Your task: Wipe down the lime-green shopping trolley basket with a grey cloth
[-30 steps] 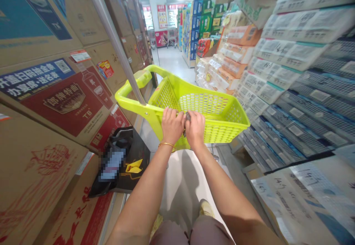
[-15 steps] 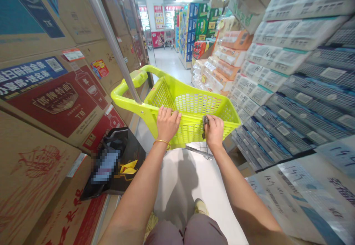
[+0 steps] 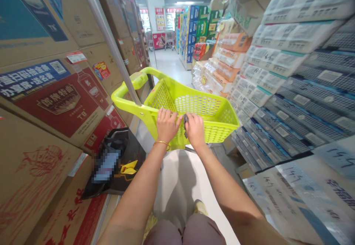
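Observation:
A lime-green plastic shopping cart basket (image 3: 219, 121) stands in front of me in a store aisle. My left hand (image 3: 166, 125) is closed over its near rim, with a gold bangle on that wrist. My right hand (image 3: 195, 128) sits right beside it on the same rim, closed on a small dark cloth (image 3: 185, 119) pressed against the plastic. The basket's looped green handle (image 3: 130, 86) sticks up at the left. A grey metal pole (image 3: 111, 43) rises from the cart's left corner. The basket's inside shows nothing in it.
Stacked cardboard cartons (image 3: 55, 101) wall the left side, with a black bag (image 3: 116, 160) on the floor at their foot. Wrapped tissue packs (image 3: 291, 75) fill the right side. The white floor aisle (image 3: 169, 64) runs ahead towards coloured box displays (image 3: 196, 27).
My right hand has slid left along the basket's near rim with the dark cloth, from the right part of the rim to right beside my left hand. The left hand has stayed put.

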`<state>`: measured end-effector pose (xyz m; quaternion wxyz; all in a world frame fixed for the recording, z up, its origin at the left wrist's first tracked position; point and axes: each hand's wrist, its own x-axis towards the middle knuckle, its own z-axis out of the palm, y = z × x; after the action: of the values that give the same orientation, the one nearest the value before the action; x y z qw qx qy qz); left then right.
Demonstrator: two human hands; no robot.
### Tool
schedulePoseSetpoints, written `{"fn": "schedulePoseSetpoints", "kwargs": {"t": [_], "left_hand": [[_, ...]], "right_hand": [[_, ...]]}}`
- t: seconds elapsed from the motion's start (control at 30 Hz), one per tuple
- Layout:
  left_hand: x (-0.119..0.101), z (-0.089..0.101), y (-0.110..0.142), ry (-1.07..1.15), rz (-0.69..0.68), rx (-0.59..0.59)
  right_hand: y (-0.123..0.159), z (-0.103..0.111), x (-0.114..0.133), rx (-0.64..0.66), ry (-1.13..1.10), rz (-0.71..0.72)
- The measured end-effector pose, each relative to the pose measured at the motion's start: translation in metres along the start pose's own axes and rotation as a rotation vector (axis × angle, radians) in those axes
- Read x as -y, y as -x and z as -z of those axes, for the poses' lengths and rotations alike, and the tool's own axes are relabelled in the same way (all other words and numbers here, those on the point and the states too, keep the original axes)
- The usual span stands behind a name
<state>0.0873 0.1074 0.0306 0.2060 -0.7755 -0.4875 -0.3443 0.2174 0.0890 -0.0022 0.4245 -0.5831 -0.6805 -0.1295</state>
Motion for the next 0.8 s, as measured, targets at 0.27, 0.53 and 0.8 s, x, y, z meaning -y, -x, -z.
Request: {"fn": "schedulePoseSetpoints", "kwargs": {"t": [0.27, 0.53, 0.8], "left_hand": [[-0.003, 0.002, 0.003, 0.018, 0.011, -0.002], [-0.019, 0.01, 0.012, 0.056, 0.127, -0.015], [-0.057, 0.007, 0.026, 0.193, -0.125, 0.21]], "right_hand": [[0.021, 0.024, -0.064, -0.055, 0.124, 0.01], [0.023, 0.032, -0.041, -0.051, 0.151, -0.12], [0.033, 0.043, 0.006, -0.049, 0.082, -0.186]]}}
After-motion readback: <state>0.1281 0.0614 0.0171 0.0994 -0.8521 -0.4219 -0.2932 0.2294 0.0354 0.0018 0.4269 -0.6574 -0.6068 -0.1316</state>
